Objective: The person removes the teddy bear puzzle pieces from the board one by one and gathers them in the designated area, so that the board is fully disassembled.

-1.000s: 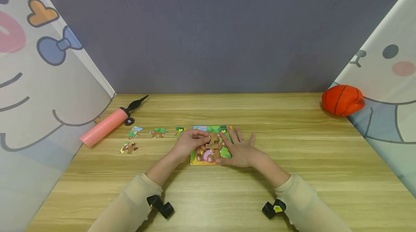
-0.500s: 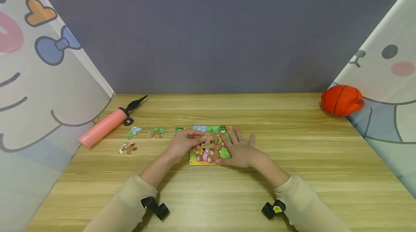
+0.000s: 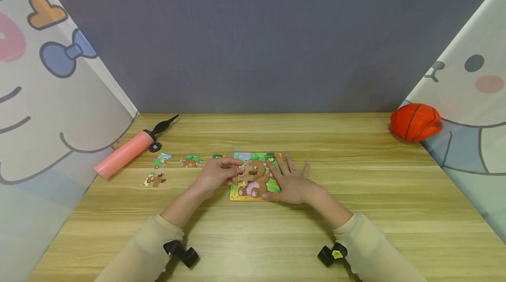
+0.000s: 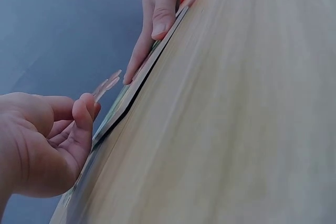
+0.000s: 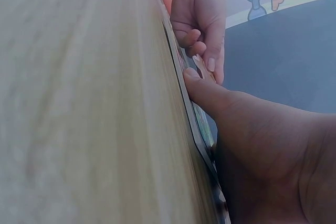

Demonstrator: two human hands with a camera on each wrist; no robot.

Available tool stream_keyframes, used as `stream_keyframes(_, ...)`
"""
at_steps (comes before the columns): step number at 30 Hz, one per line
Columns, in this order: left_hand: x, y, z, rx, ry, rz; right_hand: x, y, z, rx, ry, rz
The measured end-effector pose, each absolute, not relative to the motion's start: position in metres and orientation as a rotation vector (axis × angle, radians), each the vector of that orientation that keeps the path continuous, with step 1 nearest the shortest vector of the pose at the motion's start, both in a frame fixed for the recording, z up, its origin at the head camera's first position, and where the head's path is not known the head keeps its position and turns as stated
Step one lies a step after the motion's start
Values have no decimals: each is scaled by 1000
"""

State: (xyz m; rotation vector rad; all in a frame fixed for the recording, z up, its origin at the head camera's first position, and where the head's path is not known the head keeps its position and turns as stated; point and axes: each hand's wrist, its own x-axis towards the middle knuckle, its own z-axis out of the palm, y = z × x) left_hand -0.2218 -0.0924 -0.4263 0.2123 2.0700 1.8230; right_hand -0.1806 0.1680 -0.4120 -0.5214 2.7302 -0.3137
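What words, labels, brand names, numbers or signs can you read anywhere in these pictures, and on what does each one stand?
No text can be read in any view.
Black tag beside the pink pump: pale marks, too small to read.
Yellow sticker on the right wrist camera: too small to read.
Puzzle board and side curtains: cartoon drawings only, no letters or numbers.

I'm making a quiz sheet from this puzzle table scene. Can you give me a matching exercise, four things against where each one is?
Things:
1. pink pump
2. orange ball
3. puzzle board
4. puzzle piece

Places:
A. pinched in the left hand
B. far right, by the curtain
C. under the flat right hand
D. far left of the table

Pairs: 1-D, 2-B, 3-C, 4-A
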Motion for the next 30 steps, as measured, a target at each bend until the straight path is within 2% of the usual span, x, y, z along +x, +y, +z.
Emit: stream_keyframes(30,-219,-146,-428,156,2145,1827,-180,167,-411,-550,2753,-305)
